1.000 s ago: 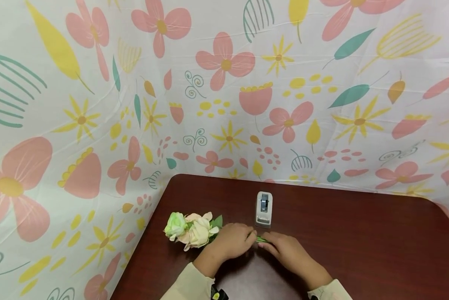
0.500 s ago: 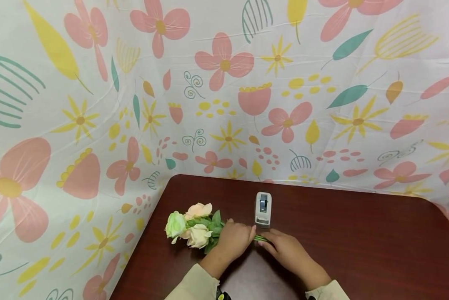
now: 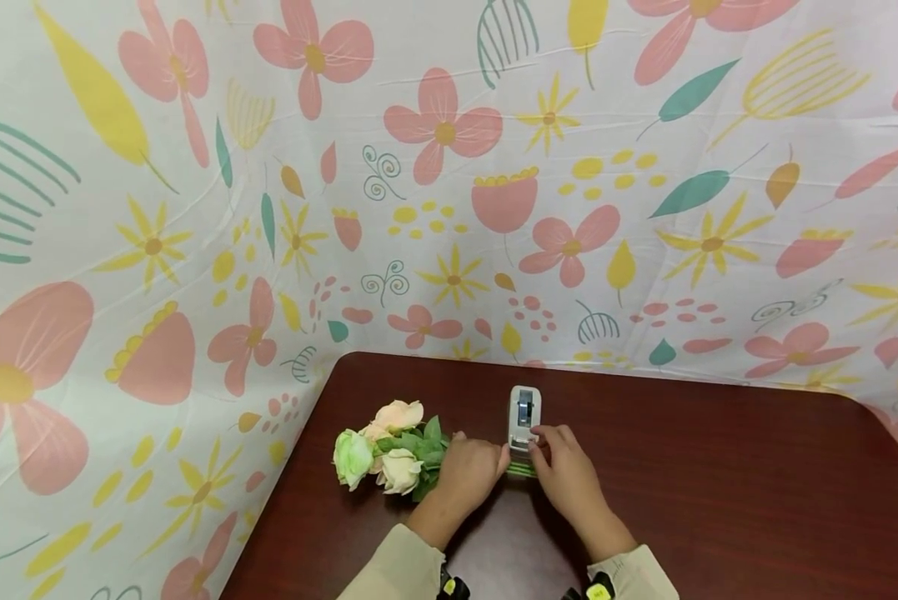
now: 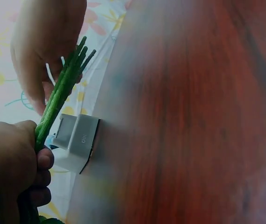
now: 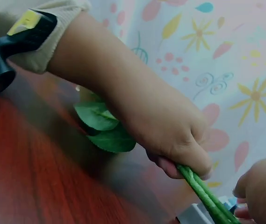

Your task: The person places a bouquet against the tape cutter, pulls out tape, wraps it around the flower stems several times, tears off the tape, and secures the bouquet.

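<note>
My left hand (image 3: 467, 477) grips a bunch of artificial roses by the green stems (image 4: 60, 95), fingers curled round them. The blooms lie to its left in the head view: a pale green rose (image 3: 353, 458), a cream rose (image 3: 399, 472) and a peach rose (image 3: 398, 416), with green leaves (image 3: 429, 446). Bare stem ends stick out past the thumb side. At the near end of a white tape dispenser (image 3: 524, 408), the bent fingertips of my right hand (image 3: 571, 477) reach its cutting edge. I cannot tell whether they pinch any tape.
Everything is on a dark red-brown wooden table (image 3: 719, 467) with rounded far corners. A white cloth (image 3: 449, 208) with a flower print hangs behind and on the left. Each wrist wears a black camera mount, such as the left wrist's (image 5: 23, 42).
The right hand has let go of the stem ends and moved up to the dispenser's near end. The left hand has turned the bunch, so the blooms spread and more leaves show.
</note>
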